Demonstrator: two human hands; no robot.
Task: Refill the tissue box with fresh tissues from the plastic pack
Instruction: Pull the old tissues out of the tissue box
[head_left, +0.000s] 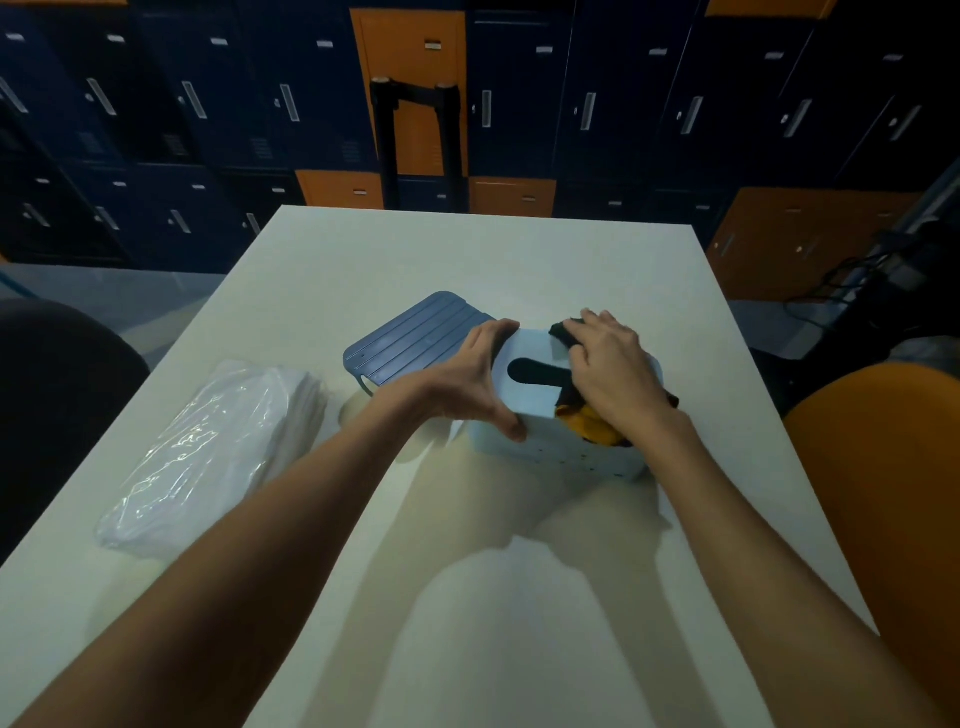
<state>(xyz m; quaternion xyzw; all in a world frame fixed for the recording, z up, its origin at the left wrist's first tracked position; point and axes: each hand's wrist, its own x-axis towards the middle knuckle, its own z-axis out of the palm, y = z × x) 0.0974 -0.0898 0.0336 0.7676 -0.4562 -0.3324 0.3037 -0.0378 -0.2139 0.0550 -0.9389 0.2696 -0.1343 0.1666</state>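
- Risk: tipping or skidding of tissue box (530, 343), from black-and-yellow cloth (587, 431) snagging at its right end during pull-out.
- Gripped at left end by left hand (478, 379), thumb on near corner.
- Covered at right end by right hand (613, 364), laid on cloth; pinching or pressing, cannot tell.
- Plastic pack (208, 447): left of tissue box, well apart from both hands.

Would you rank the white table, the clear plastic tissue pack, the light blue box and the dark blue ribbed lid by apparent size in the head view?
1. White table
2. Clear plastic tissue pack
3. Light blue box and dark blue ribbed lid: alike, both partly hidden.
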